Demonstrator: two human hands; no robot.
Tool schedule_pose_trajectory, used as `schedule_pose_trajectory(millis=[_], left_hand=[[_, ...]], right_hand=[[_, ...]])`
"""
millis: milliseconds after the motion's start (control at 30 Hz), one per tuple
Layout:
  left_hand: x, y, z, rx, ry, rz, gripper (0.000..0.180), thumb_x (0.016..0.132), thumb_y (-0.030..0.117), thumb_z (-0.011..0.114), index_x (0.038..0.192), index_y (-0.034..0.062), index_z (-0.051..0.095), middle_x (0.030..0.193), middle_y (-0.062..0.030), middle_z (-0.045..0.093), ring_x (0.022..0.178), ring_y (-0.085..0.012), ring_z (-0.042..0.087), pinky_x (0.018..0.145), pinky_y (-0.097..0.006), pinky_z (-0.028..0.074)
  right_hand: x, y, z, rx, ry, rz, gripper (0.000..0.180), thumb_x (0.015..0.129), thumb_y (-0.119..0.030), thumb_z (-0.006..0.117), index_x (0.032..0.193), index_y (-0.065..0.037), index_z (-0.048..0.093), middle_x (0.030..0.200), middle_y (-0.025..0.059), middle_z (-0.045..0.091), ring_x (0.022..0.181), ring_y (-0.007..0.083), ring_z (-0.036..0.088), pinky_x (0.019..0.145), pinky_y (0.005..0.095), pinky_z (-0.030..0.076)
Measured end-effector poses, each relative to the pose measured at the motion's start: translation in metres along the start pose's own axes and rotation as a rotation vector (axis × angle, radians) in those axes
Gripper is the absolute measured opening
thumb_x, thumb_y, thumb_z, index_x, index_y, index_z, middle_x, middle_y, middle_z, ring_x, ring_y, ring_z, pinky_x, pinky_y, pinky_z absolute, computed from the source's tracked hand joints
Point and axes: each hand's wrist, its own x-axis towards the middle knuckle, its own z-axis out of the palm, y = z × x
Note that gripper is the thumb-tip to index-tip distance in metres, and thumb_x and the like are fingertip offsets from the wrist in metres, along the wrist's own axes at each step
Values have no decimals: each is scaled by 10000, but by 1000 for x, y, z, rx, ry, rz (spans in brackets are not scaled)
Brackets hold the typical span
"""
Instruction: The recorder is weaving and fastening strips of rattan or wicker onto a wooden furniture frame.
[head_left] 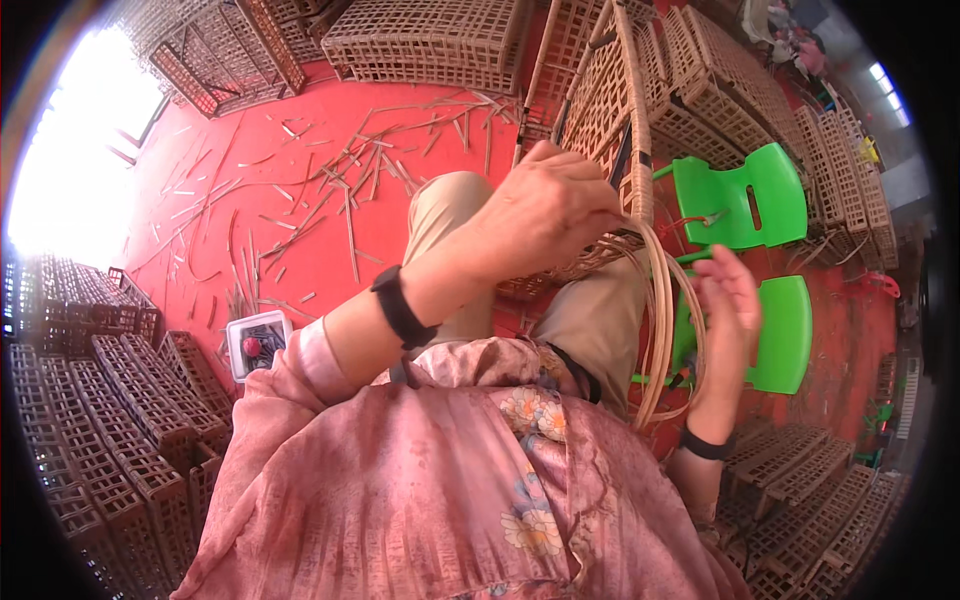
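Note:
My left hand [555, 212] is closed at the near end of a woven rattan panel [605, 110], its fingers pinching the end of a pale rattan strip. From there a loose coil of rattan strips [660, 310] hangs down in front of my right thigh. My right hand [728, 290] is raised beside the coil's right side, fingers apart and slightly bent, holding nothing that I can see. The panel has a thick pole-like edge with dark bindings and leans away from my knees. My left fingertips are partly hidden behind the hand.
Two green plastic chairs [780, 190] stand to the right. Cut strips [350, 210] litter the red floor [300, 150]. A white tub [240, 355] with a red ball-shaped thing sits at my left. Stacks of woven panels [430, 40] rise at the back, both sides [110, 420] and lower right.

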Motion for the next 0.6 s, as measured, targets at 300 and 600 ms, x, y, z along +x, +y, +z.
schedule_pose_trajectory(millis=[300, 600], left_hand=[[-26, -15, -16, -310, 119, -226, 100, 856, 112, 650, 922, 42, 678, 849, -93, 615, 888, -292, 591, 818, -390, 451], [-13, -32, 3, -648, 54, -315, 149, 891, 117, 665, 999, 19, 634, 912, -59, 609, 873, -192, 596, 777, -335, 481]], right_hand=[[-13, -84, 52, 124, -190, -195, 469, 917, -41, 593, 1357, 60, 466, 1237, 174, 602, 1079, 229, 620, 907, 331, 513], [25, -26, 122, -206, -130, -429, 275, 978, -170, 597, 1158, 37, 615, 1004, 110, 673, 970, 206, 627, 890, 332, 499]])
